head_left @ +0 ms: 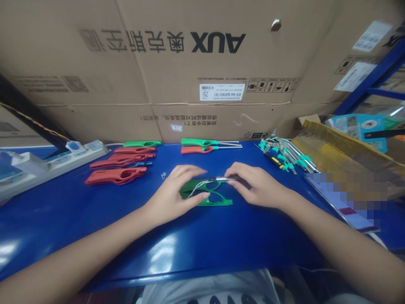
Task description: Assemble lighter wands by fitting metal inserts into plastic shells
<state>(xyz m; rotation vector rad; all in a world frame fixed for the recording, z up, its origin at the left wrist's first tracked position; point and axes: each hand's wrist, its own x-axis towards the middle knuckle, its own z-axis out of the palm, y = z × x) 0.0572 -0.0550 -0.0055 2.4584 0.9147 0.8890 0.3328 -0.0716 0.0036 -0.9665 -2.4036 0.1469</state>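
Note:
In the head view my right hand (pixel 256 183) pinches a thin dark-and-silver rod-like part (pixel 220 179) with pale wires trailing from its left end. My left hand (pixel 177 190) is open, thumb and fingers apart around those wires; I cannot tell whether it touches them. Below both hands lie two green plastic lighter-handle halves (pixel 218 202) with oval trigger loops, partly covered by my left hand. A few small screws (pixel 163 175) lie just beyond my left hand.
Red lighter-handle shells (pixel 115 175) are stacked at left near a white power strip (pixel 53 166). Two lighters with metal tubes (pixel 198 149) lie at the back. Right are metal tubes with teal fittings (pixel 297 156), a yellow-black screwdriver (pixel 274 160) and a taped carton (pixel 348 156). Cardboard (pixel 152 80) walls the back.

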